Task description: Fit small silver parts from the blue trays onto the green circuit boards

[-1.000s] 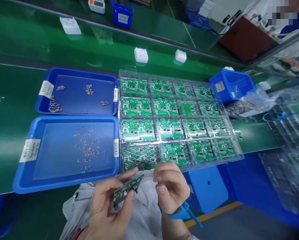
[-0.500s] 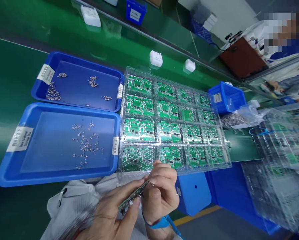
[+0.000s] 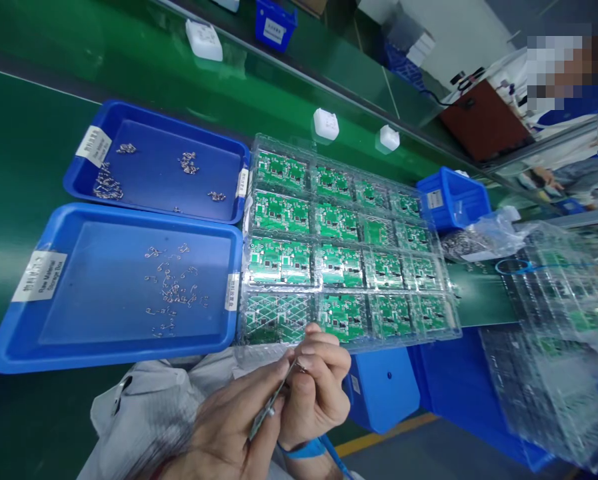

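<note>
A small green circuit board [image 3: 265, 415] is gripped between the thumb and fingers of my left hand [image 3: 229, 421], seen almost edge-on. My right hand [image 3: 319, 392], with a blue strap round its wrist, pinches a tiny metal piece [image 3: 301, 367] against the board's upper end. That piece looks like a small bent wire spring, mostly covered by fingertips. Just beyond my hands lies a clear compartment tray [image 3: 316, 288] with green circuit boards in its pockets. Small metal springs [image 3: 176, 290] lie scattered in the lighter blue tray [image 3: 103, 327] to the left.
Behind it, a darker blue tray [image 3: 149, 193] holds small piles of metal pieces. White boxes [image 3: 325, 125] sit on the green conveyor belt [image 3: 259, 93]. To the right are a blue bin [image 3: 449, 193], a plastic bag of parts [image 3: 471, 241] and stacked clear trays [image 3: 539, 373]. People sit farther back.
The board has tilted more edge-on in my left hand, and both hands have shifted slightly. The white boxes on the belt have moved to the right.
</note>
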`<action>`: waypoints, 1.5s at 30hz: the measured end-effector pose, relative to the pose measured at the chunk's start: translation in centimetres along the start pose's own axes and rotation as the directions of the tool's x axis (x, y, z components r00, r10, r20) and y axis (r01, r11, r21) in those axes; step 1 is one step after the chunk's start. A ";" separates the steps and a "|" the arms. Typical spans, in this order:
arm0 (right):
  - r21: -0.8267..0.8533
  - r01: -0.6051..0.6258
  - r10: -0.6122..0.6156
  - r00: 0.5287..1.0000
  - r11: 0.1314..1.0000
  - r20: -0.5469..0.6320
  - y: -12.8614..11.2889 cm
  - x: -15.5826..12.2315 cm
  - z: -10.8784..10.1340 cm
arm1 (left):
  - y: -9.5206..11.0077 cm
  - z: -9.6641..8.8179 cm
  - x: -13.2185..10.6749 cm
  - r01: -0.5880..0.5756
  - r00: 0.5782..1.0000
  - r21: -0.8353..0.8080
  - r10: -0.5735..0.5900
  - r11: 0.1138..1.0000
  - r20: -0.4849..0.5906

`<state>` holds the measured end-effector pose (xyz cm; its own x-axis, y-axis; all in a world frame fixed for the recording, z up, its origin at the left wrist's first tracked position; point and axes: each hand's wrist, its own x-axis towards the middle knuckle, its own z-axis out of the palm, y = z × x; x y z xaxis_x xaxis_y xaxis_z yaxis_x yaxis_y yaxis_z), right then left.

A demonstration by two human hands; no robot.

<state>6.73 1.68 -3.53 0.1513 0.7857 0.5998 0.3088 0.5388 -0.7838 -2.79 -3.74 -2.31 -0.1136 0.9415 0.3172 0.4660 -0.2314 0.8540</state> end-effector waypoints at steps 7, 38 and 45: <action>-0.027 0.006 -0.002 0.990 1.000 0.140 -0.2 1.9 -0.6 | -0.8 0.3 0.4 -0.049 0.998 0.066 0.051 0.997 -0.025; 0.436 -0.355 0.234 0.922 0.827 0.307 0.3 1.7 -0.2 | -0.1 -0.5 -1.5 -0.187 0.974 0.248 0.147 0.950 0.174; 0.452 -0.374 0.139 0.871 0.810 0.472 -0.1 4.0 -1.5 | -0.7 -1.7 -0.5 -0.228 0.971 -0.085 0.233 0.970 0.051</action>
<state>8.69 4.32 -0.79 -0.2684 0.9024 0.3372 -0.2314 0.2794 -0.9319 -4.57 -4.47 -2.34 0.0433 0.8731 0.4856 0.4035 -0.4600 0.7910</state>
